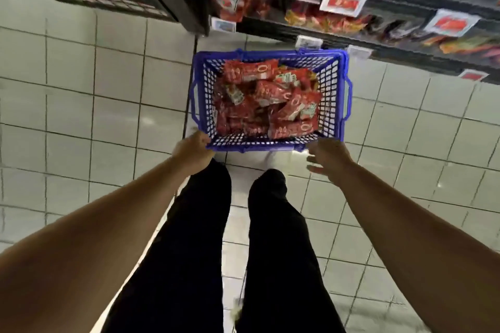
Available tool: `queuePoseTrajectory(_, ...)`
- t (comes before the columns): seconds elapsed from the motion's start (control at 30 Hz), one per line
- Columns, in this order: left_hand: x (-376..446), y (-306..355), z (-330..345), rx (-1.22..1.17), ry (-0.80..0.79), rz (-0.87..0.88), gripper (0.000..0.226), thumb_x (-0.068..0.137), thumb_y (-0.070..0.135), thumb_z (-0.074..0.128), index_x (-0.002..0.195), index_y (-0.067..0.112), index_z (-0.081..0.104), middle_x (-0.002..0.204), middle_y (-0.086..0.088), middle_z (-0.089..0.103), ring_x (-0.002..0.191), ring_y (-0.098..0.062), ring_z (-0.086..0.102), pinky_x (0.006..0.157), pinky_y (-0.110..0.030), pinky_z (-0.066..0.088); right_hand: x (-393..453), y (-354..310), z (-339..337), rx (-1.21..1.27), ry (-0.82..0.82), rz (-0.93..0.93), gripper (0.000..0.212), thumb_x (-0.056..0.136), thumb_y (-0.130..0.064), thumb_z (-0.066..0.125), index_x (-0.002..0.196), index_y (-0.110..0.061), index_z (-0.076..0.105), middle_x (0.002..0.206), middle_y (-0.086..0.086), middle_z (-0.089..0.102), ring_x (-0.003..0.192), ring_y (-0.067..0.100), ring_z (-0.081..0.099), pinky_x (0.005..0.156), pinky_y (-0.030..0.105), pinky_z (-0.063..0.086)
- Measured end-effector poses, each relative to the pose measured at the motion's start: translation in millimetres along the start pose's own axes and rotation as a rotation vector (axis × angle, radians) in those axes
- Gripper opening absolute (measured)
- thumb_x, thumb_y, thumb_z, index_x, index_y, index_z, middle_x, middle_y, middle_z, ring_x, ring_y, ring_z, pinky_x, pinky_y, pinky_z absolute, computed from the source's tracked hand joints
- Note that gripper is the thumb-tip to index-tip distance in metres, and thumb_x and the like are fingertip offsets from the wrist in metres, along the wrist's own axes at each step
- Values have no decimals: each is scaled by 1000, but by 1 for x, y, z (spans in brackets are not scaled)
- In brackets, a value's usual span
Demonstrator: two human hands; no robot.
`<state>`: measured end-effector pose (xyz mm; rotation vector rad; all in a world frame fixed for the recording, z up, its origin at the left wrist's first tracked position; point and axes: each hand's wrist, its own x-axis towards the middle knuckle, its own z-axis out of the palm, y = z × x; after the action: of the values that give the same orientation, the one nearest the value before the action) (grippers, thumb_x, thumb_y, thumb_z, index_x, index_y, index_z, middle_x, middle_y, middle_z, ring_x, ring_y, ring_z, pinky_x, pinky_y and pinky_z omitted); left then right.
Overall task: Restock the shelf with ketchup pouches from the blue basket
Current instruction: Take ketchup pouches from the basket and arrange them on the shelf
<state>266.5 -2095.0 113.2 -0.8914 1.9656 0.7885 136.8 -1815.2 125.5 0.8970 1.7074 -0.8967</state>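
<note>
Gripping the blue basket [341,94] rim, left hand [192,149]; right hand [328,157] just beside.

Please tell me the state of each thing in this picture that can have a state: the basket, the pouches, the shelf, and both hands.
blue basket: on the tiled floor, upright, holding many pouches.
ketchup pouches: piled loosely inside the basket, none taken out yet.
shelf: partly stocked with red packets, blurred.
left hand: grips the basket's near rim at its left corner.
right hand: open, fingers spread, at the near right corner, holding nothing.
</note>
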Motion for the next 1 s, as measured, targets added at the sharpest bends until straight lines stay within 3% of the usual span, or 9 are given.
queuePoseTrajectory(0.13, 78, -9, 46, -21, -17, 16, 46, 87, 22, 66, 132, 18, 56, 128, -16, 63, 115, -38, 60, 86, -34, 46, 90, -5, 34, 98, 96, 53, 15, 90, -23, 69, 96, -10, 67, 63, 4, 60, 47, 12, 55, 60, 27, 56)
queuePoseTrajectory(0.23, 127, -1, 77, -30, -29, 120, 54, 84, 29, 66, 135, 19, 53, 126, -8, 63, 114, -32, 60, 84, -32, 44, 143, -15, 55, 129, 22, 70, 29, 87, -30, 68, 112, -16, 66, 107, 5, 71, 87, 14, 70, 70, 28, 56)
queuePoseTrajectory(0.37, 179, 15, 117, -77, -69, 243, 73, 77, 44, 73, 143, 31, 44, 111, 6, 57, 101, -15, 56, 73, -19, 39, 195, -25, 87, -33, -74, 166, 39, 87, -48, 66, 113, -19, 70, 102, 1, 78, 92, 21, 75, 85, 38, 55)
queuePoseTrajectory(0.43, 203, 20, 138, -43, -65, 296, 80, 78, 40, 75, 148, 28, 39, 131, 0, 56, 119, -21, 55, 89, -22, 43, 221, -26, 102, -58, -112, 146, 41, 99, -37, 55, 127, -9, 65, 110, 8, 72, 99, 30, 70, 91, 44, 53)
queuePoseTrajectory(0.53, 229, 27, 163, 156, -64, 318, 83, 82, 38, 75, 152, 22, 33, 155, -9, 37, 137, -33, 43, 111, -45, 42, 244, -28, 112, -61, -114, 140, 27, 98, -14, 55, 120, -3, 65, 101, 15, 64, 87, 33, 62, 93, 49, 51)
queuePoseTrajectory(0.67, 247, 35, 181, 365, -39, 351, 77, 80, 22, 81, 146, 14, 44, 152, -11, 35, 130, -35, 50, 105, -47, 48, 263, -18, 110, -157, -119, 151, 18, 92, -17, 68, 107, -9, 64, 98, 13, 67, 92, 29, 63, 94, 45, 52)
queuePoseTrajectory(0.77, 253, 43, 180, 383, -7, 338, 66, 77, 4, 79, 138, 11, 54, 146, -16, 38, 128, -36, 51, 106, -46, 49, 261, -9, 99, -126, -72, 275, 23, 92, -36, 70, 95, -15, 61, 85, 1, 69, 72, 19, 66, 63, 32, 55)
queuePoseTrajectory(0.83, 256, 48, 177, 401, -14, 314, 58, 79, 12, 80, 133, 10, 59, 143, -16, 43, 127, -36, 51, 106, -43, 48, 259, -7, 90, -73, -58, 298, 17, 93, -31, 69, 91, -16, 60, 72, -1, 71, 60, 14, 65, 57, 27, 55)
queuePoseTrajectory(1.0, 252, 57, 162, 397, -91, 245, 51, 81, 26, 78, 126, 7, 62, 129, -14, 57, 114, -32, 59, 91, -37, 53, 240, -7, 61, 162, -101, 334, 13, 94, -24, 65, 96, -11, 66, 65, 3, 74, 54, 16, 69, 77, 28, 60)
